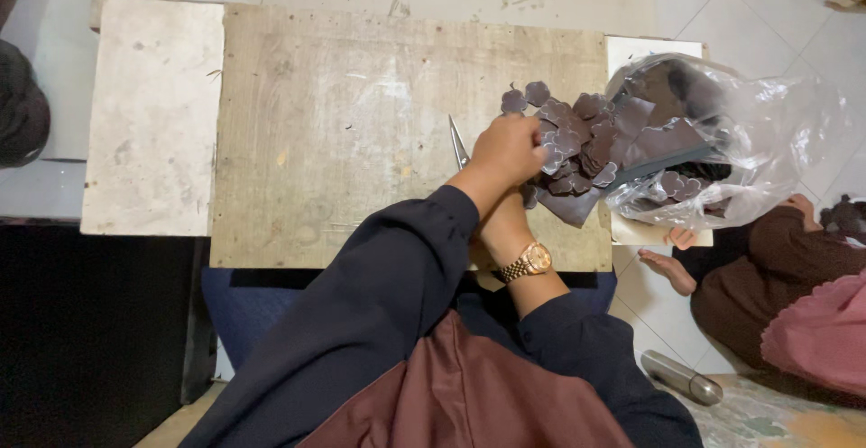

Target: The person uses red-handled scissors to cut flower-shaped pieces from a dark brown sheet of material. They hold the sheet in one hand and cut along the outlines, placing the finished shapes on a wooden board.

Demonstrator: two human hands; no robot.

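A heap of dark purple flower-shaped cut-outs (577, 137) lies at the right end of a worn wooden board (361, 132). My left hand (510, 148) reaches across in a dark sleeve and curls its fingers on pieces at the heap's left edge. My right hand (502, 224), with a gold wristwatch (528, 261), sits under the left wrist and is mostly hidden. The metal blades of a pair of scissors (458, 141) stick up just left of my left hand. Their handles are hidden and seem to be in my right hand.
A clear plastic bag (749, 141) with dark purple sheets lies open at the board's right end. Another person in brown sits on the tiled floor at right, a bare foot (669, 269) near the board. A metal flask (681, 378) lies on the floor. A pale slab (153, 114) adjoins the board's left side.
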